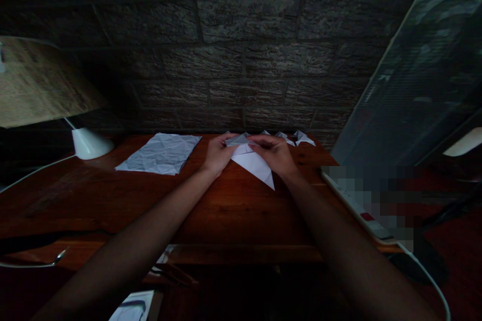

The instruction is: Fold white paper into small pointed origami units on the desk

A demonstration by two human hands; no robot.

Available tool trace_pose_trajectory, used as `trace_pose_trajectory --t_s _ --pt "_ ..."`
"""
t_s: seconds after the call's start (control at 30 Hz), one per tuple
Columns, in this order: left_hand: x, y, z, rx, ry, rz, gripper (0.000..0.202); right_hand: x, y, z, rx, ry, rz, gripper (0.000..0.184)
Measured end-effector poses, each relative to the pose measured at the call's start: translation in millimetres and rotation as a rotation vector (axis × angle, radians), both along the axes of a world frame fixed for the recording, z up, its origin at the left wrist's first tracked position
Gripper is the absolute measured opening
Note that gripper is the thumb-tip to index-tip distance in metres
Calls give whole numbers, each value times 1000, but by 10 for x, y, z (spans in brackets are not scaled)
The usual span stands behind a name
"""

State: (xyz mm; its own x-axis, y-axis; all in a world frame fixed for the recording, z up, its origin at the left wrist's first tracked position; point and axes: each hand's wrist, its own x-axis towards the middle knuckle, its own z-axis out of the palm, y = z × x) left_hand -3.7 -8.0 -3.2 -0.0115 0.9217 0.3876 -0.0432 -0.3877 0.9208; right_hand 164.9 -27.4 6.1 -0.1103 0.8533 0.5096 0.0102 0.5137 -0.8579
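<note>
A partly folded sheet of white paper (256, 164) is held between both my hands above the far part of the wooden table. My left hand (219, 154) grips its left side, the thumb lying on the near face. On the right side my right hand (276, 153) pinches the same sheet with its thumb and fingers. One pointed corner of the paper hangs toward me between the wrists. Behind my right hand lie several small folded paper pieces (303, 138), partly hidden by the hand.
Creased white sheets (161, 154) lie left of my hands on the wooden table (241, 210). A lamp with a white base (90, 143) stands at the far left. A dark brick wall (244, 60) rises behind. At the right edge is a flat pale device (350, 200), partly blurred, with a cable.
</note>
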Motion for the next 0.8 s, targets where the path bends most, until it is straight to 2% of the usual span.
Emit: trace_pose_trajectory --t_s 0.17,0.33,0.43,0.63,0.8 --pt "-1 5 -2 14 -6 27 26 17 10 7 5 -52 16 17" --pt "-33 34 -40 41 16 31 23 21 -11 35 25 -119 34 24" --pt "-39 27 -30 42 6 15 23 15 -37 65 -9 -144 40 22" --pt "-15 -30 22 114 85 -47 24 17 12 49 -43 -44 -39 25" --pt "-21 -35 24 189 149 -103 22 32 23 46 -162 36 9 27"
